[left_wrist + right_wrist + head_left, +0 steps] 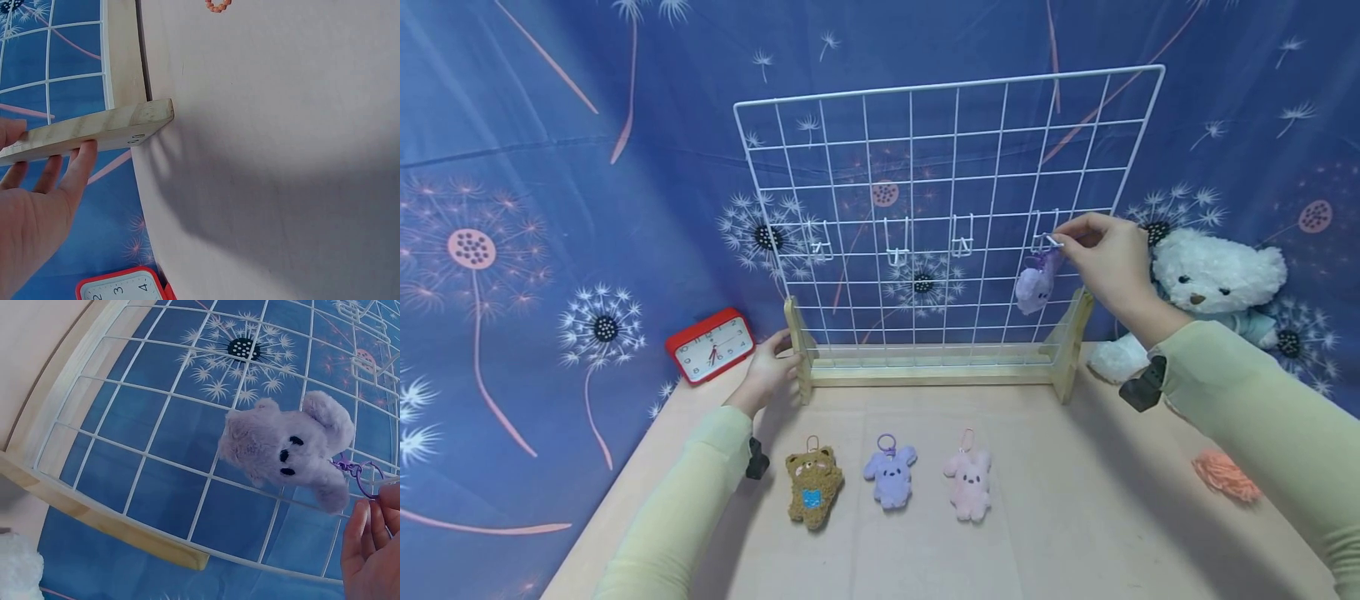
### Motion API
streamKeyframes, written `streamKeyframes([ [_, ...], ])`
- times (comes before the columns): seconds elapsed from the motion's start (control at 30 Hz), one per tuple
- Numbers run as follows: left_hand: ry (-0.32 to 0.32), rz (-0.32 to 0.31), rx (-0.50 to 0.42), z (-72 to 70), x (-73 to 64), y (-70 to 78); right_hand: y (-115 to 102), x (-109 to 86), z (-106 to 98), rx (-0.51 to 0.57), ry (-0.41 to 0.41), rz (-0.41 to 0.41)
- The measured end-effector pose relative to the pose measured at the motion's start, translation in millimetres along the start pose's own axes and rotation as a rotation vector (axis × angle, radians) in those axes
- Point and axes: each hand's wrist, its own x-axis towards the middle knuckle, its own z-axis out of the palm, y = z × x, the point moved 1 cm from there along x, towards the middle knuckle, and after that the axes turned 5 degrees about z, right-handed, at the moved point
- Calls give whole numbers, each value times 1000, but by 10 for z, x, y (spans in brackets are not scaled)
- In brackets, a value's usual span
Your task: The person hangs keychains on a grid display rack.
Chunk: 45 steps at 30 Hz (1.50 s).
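Note:
At the right of the white wire grid (934,177), my right hand (1108,254) pinches the purple ring (369,481) of a lilac plush keychain (284,447). The ring is right at a white hook (1043,242), and the plush toy dangles in front of the grid, ears toward my fingers. My left hand (769,371) holds the left wooden side piece (87,128) of the stand, thumb on one face and fingers on the other. On the table below lie a brown bear keychain (814,490), another lilac plush keychain (892,477) and a pink one (970,483).
Three more white hooks hang along the grid, one near its middle (962,237). A red clock (711,346) stands beside my left hand. The white teddy bear (1213,279) sits behind my right forearm, and an orange yarn-like bundle (1227,475) lies at the table's right.

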Motion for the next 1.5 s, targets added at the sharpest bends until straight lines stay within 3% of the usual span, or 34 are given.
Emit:
streamKeyframes([
  [0.47, 6, 15, 8, 6, -16, 15, 152, -117, 5, 70, 36, -19],
  [0.83, -5, 11, 5, -1, -6, 0, 313, -369, 81, 100, -34, -1],
  [1.03, 1, 14, 13, 7, -12, 24, 402, -496, 154, 175, -85, -6],
  [1.2, 3, 20, 36, -3, -10, 28, 416, -621, 277, 238, -119, -17],
  [1.5, 3, 9, 28, 7, -12, 21, 451, -917, 569, 260, -254, -29],
])
